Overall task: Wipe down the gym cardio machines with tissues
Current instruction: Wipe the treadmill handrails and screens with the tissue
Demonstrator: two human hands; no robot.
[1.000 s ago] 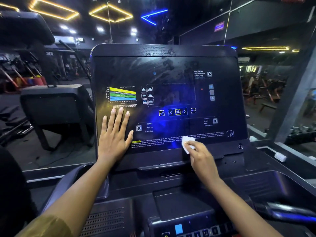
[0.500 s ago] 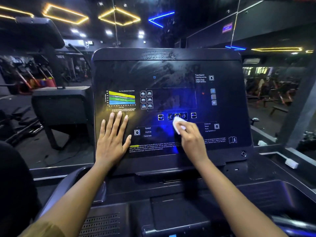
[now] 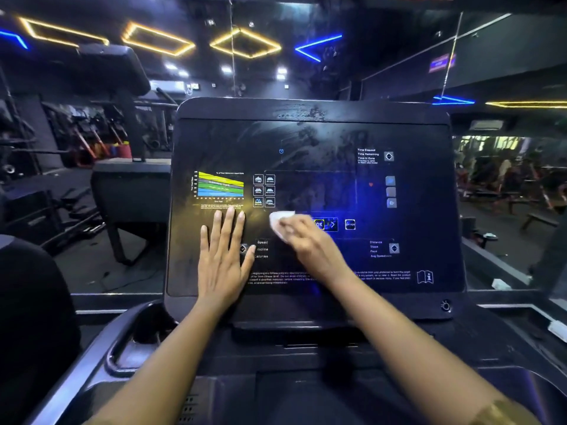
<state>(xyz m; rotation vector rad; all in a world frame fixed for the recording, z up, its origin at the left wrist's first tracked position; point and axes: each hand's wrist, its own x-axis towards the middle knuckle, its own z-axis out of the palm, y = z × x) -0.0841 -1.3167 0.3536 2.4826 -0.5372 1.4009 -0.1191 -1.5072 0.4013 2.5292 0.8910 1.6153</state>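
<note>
The black console panel point(image 3: 313, 142) of a cardio machine fills the middle of the head view, with smear marks on its upper part. My left hand point(image 3: 222, 256) lies flat on the panel's lower left, fingers straight, below a coloured chart. My right hand point(image 3: 310, 240) holds a small white tissue point(image 3: 279, 222) against the panel just left of the OK button, fingers curled over it. Part of the tissue is hidden under my fingers.
A grey handlebar point(image 3: 122, 348) curves at the lower left below the console. Another dark machine point(image 3: 129, 191) stands to the left beyond the console. A mirror wall reflecting gym gear point(image 3: 506, 179) is to the right.
My right hand has carried the tissue up and to the left across the panel, from the lower warning text to beside the OK button. My left hand stays flat in the same spot.
</note>
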